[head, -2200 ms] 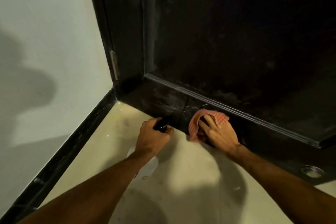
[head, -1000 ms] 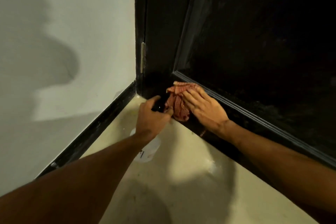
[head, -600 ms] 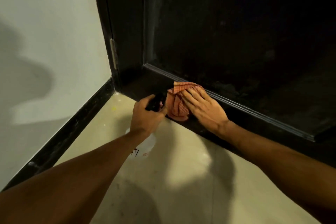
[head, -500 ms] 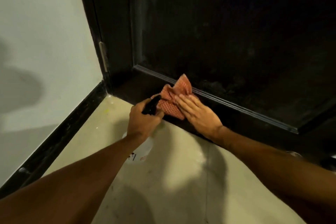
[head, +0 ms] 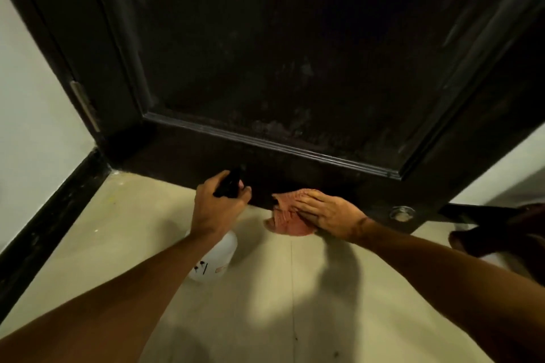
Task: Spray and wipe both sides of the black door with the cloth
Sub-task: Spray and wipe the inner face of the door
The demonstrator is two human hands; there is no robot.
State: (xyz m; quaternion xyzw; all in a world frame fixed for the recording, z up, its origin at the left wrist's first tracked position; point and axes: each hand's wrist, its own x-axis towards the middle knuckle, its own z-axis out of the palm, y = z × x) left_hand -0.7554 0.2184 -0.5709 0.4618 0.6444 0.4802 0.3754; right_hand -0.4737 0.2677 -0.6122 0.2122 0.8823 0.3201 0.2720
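The black door [head: 280,53] fills the upper view, with a recessed panel and a dusty bottom rail. My left hand [head: 216,209] grips the black trigger head of a white spray bottle [head: 216,259], which hangs below my wrist, just in front of the bottom rail. My right hand [head: 331,216] presses a pink checked cloth [head: 287,216] flat against the lowest part of the door, fingers straight and pointing left. Part of the cloth hangs down onto the floor.
A white wall [head: 32,115] with black skirting [head: 50,221] runs along the left. A metal hinge [head: 84,106] sits at the door's left edge, a round metal fitting [head: 401,213] at its lower right. Beige floor tiles [head: 265,303] lie below. A dark object [head: 495,227] sits at far right.
My right hand has slid the cloth to the right and down along the bottom rail, away from the corner. My left hand with the bottle stayed close to the door. The view shifted rightward.
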